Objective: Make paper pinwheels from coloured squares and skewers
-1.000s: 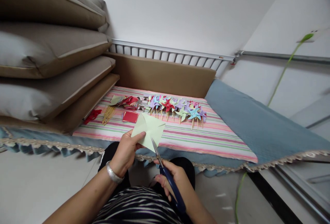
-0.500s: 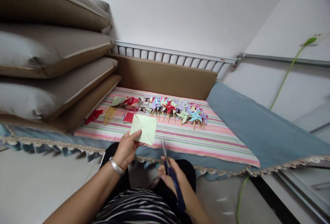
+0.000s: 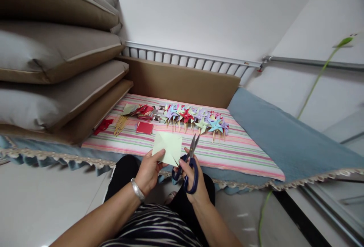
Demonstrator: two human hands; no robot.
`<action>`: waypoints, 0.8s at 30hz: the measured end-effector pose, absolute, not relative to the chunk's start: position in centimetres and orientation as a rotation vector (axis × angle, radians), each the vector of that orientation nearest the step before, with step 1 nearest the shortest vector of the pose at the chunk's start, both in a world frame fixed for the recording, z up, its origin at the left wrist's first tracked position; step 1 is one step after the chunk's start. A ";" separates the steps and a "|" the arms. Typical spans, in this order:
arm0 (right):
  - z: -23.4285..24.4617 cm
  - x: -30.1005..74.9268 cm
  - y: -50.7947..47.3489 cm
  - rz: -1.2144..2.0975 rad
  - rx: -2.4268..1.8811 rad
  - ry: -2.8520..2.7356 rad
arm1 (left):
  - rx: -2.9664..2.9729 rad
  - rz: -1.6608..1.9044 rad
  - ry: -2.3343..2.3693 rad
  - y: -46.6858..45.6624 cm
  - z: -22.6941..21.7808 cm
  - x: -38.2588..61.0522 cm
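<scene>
My left hand [image 3: 150, 170] pinches the lower left corner of a pale green paper square [image 3: 167, 147] with cuts in it, held up over my lap. My right hand [image 3: 192, 178] grips blue-handled scissors [image 3: 189, 163]; their blades point up and stand slightly apart just right of the paper, and its fingers touch the paper's lower right edge. A silver bracelet [image 3: 137, 190] circles my left wrist.
On the striped cloth [image 3: 233, 152] lie a row of coloured paper pinwheels [image 3: 196, 120], a red paper square [image 3: 144, 127], wooden sticks [image 3: 119, 125] and red scraps [image 3: 102, 126]. Stacked brown cushions [image 3: 54, 72] are at the left, a blue blanket [image 3: 284, 140] at the right, and a metal rail [image 3: 193, 58] behind.
My right hand rose from my lap and swung the scissors upright beside the paper. My left hand turned the green square and shifted it slightly right.
</scene>
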State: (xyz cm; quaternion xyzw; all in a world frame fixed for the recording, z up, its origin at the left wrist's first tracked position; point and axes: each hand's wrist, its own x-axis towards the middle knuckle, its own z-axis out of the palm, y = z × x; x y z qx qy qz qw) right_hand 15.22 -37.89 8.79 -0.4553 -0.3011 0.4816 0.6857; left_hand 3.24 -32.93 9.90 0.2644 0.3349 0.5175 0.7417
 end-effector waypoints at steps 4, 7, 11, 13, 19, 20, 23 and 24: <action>8.7 15.4 -37.6 0.984 -1.107 -0.801 | 0.583 1.124 0.715 -33.1 9.7 3.6; 9.2 16.0 -37.5 0.919 -1.137 -0.913 | 0.607 1.102 0.716 -33.2 9.7 3.6; 10.5 17.8 -37.3 0.976 -1.229 -1.119 | 0.676 1.053 0.715 -32.9 10.4 2.8; 11.3 18.8 -37.1 0.989 -1.289 -1.258 | 0.713 0.979 0.711 -32.5 11.0 2.3; 13.6 20.5 -35.9 1.013 -1.402 -1.451 | 0.913 0.851 0.805 -30.8 11.9 1.6; 13.8 20.7 -35.7 0.993 -1.403 -1.427 | 0.921 0.871 0.819 -30.6 11.7 1.6; 14.0 21.0 -35.7 0.905 -1.350 -1.294 | 0.859 0.975 0.826 -30.2 11.1 1.4; 14.0 20.9 -36.1 0.897 -1.311 -1.256 | 0.825 1.021 0.823 -30.1 10.9 1.3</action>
